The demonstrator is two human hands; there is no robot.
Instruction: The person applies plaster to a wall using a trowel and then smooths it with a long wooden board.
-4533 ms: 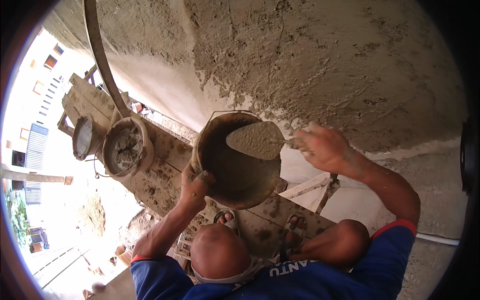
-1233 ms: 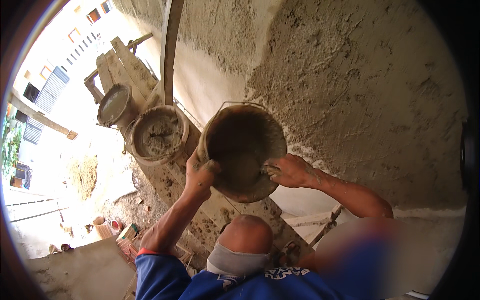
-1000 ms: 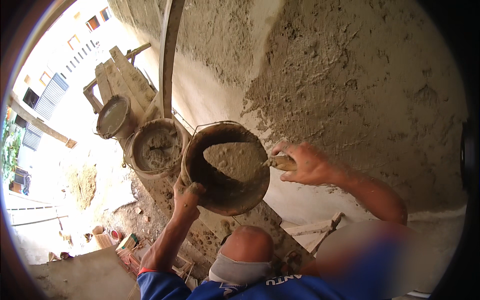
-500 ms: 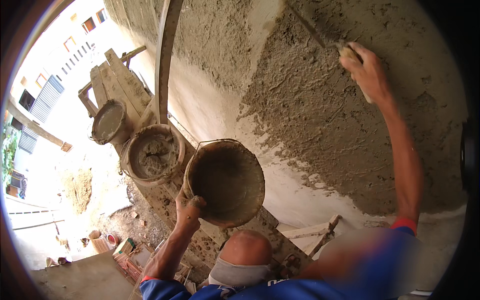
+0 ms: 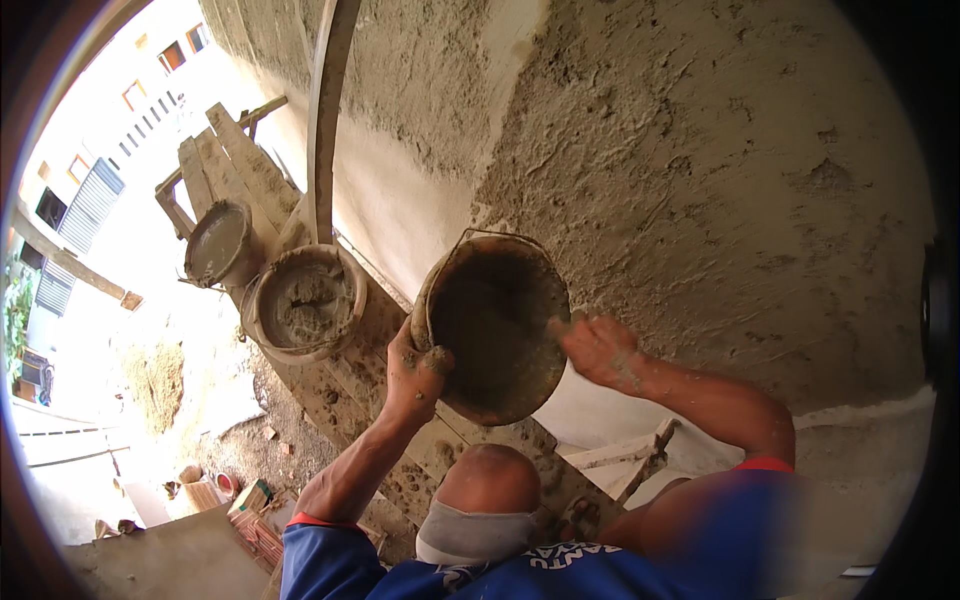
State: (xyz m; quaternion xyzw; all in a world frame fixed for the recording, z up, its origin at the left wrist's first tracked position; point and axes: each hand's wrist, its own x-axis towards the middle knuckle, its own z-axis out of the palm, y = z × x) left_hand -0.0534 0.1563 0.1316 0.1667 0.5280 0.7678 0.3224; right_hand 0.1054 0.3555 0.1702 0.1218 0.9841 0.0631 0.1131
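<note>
While two mortar-filled buckets (image 5: 300,310) stand on the wooden scaffold planks (image 5: 350,390) at far left, beside the rendered wall (image 5: 720,180), the left hand (image 5: 415,370) holds the hand-held bucket (image 5: 495,330) by its lower left rim, fingers wrapped and pinching the edge. The bucket is raised clear of the planks, tilted, its open mouth facing the camera. The right hand (image 5: 600,350) enters at the right rim, fingers reaching into the mouth; whether its grip is closed on a tool cannot be determined. The bucket lies between both hands, immediately left of the right hand.
</note>
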